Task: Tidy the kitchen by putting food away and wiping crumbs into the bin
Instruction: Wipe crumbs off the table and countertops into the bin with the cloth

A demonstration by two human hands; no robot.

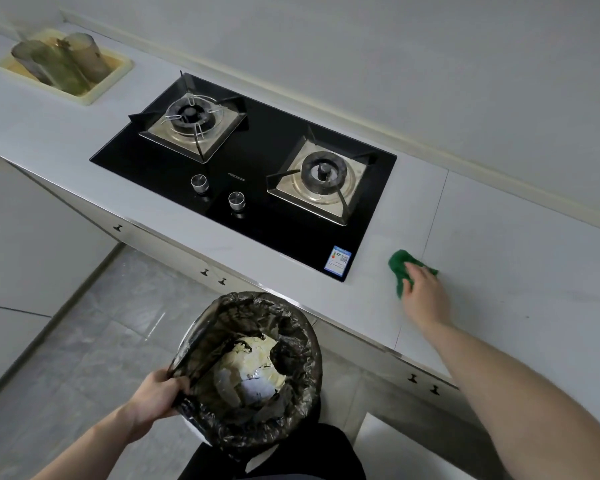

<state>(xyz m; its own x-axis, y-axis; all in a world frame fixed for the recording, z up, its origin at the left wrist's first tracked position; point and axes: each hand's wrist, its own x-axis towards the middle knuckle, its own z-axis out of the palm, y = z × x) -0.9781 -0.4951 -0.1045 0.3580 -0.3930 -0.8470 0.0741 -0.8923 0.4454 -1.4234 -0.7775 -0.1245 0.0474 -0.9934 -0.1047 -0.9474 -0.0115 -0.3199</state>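
Head view: right hand [425, 296] at 3 o'clock lies flat, fingers pressed down on a crumpled green cleaning cloth [400, 268] on the pale grey surface [516, 244], just right of the black glass two-burner gas hob [257, 168]. Left hand [156, 396] at 7 o'clock grips the near rim of a round bin lined with a black plastic bag [257, 362], held below the surface edge; pale scraps inside. Yellow tray with glass tumblers [63, 64] at 10 o'clock.

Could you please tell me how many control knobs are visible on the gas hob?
2: left knob nearer the left burner, right knob toward the hob's front edge.
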